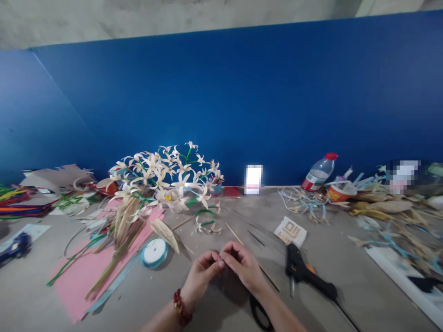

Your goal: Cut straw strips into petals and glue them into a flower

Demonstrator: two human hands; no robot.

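My left hand (202, 272), with a red bead bracelet on the wrist, and my right hand (244, 265) meet at the fingertips above the grey table (346, 263). Both hands pinch something small between the fingers; it is too small to make out. A thin wooden stick (235, 234) lies just beyond them. A black glue gun (304, 272) lies to the right of my right hand. Black scissors (259, 313) show partly under my right forearm.
A bunch of pale straw flowers (166, 177) stands at the back left over pink paper (86, 272). A white tape roll (154, 252), a plastic bottle (320, 171), a paper cup (337, 191) and straw scraps (387, 207) lie around. A blue wall (242, 106) closes the back.
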